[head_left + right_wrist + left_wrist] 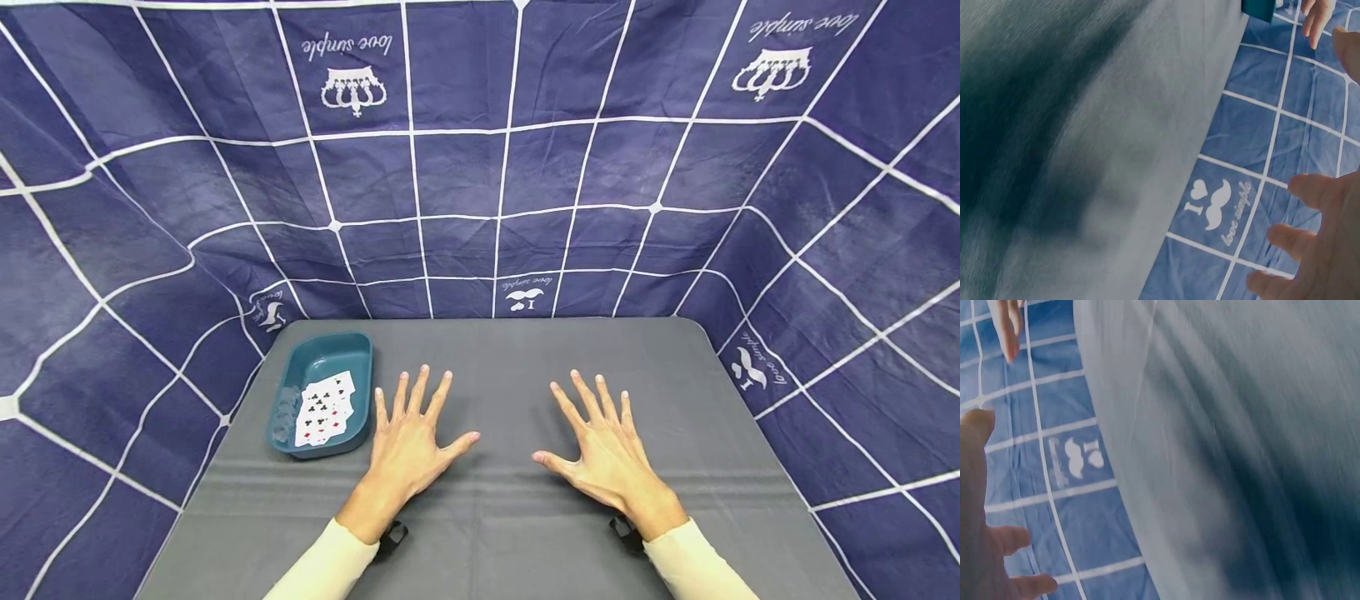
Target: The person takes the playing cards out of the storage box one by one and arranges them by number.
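Observation:
My left hand (408, 454) is palm down over the grey table with its fingers spread, just right of a teal tray (360, 392). Inside that tray lie several overlapping playing cards (324, 410), face up, beside some clear, see-through pieces (286, 414) along the left wall. To the right, my right hand (611, 462) is spread the same way, thumb pointing toward the left one. Neither hand holds anything. Part of the left hand's fingers (1013, 539) shows in the left wrist view, and the right hand's fingers (1294, 240) appear in the right wrist view.
Blue cloth (465, 171) with a white grid hangs behind the grey table (510, 350) and along both sides. A dark band (392, 537) sits at the left wrist and another (626, 532) at the right wrist.

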Action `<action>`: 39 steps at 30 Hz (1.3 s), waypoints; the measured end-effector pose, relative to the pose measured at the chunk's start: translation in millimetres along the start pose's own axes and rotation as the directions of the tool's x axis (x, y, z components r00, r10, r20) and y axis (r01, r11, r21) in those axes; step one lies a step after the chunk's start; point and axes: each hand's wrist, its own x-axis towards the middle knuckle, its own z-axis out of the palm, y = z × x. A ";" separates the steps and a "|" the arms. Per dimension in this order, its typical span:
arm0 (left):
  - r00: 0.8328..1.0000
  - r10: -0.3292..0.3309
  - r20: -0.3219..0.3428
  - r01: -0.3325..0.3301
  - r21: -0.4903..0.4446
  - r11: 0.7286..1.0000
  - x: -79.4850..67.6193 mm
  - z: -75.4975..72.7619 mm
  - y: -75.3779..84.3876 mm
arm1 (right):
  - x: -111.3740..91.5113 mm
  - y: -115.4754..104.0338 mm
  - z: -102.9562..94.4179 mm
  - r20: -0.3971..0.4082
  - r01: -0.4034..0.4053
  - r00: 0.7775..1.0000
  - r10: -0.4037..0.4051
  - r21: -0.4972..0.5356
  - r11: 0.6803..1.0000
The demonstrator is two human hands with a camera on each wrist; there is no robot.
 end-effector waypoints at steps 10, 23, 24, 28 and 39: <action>0.986 -0.150 -0.075 0.143 -0.083 0.986 -3.4 -17.3 -65.3 | 7.3 -16.2 6.6 -0.013 0.047 0.999 -0.047 0.037 0.998; 0.910 -0.415 0.005 0.406 -0.220 0.887 -30.5 -36.8 -156.4 | 27.5 -57.6 18.1 0.002 0.148 0.989 -0.149 0.125 0.981; 0.903 -0.429 0.012 0.419 -0.234 0.877 -32.6 -36.6 -162.0 | 29.1 -61.3 19.9 0.005 0.155 0.987 -0.158 0.134 0.979; 0.895 -0.446 0.032 0.436 -0.281 0.855 -41.0 -34.1 -178.8 | 33.7 -75.7 26.2 0.028 0.188 0.981 -0.194 0.150 0.971; 0.891 -0.451 -0.049 0.410 -0.338 0.847 -49.4 -28.1 -188.3 | 49.9 -108.8 32.9 0.037 0.294 0.953 -0.302 0.140 0.946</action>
